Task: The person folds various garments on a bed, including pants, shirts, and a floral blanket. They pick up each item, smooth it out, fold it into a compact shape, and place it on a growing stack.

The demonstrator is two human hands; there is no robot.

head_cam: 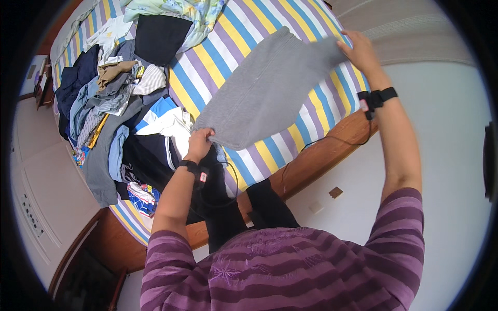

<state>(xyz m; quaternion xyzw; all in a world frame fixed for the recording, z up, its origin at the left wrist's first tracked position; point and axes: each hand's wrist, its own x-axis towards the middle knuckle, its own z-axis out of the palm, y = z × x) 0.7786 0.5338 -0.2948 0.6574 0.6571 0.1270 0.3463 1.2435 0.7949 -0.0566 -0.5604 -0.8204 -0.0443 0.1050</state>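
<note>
A grey knitted garment lies stretched over the striped bed sheet, its far part blurred. My left hand grips its near left corner between thumb and fingers. At the upper right my right hand holds the garment's other end, fingers partly bent. Left of the garment spreads a heap of mixed clothes, with a white top and black cloth nearest my left hand. A folded black cloth lies behind the heap.
A floral cloth lies at the bed's far side. The wooden bed frame runs along the near edge, by my legs. Thin cables hang from the bands on both wrists. A pale wardrobe stands at left, a curtain at upper right.
</note>
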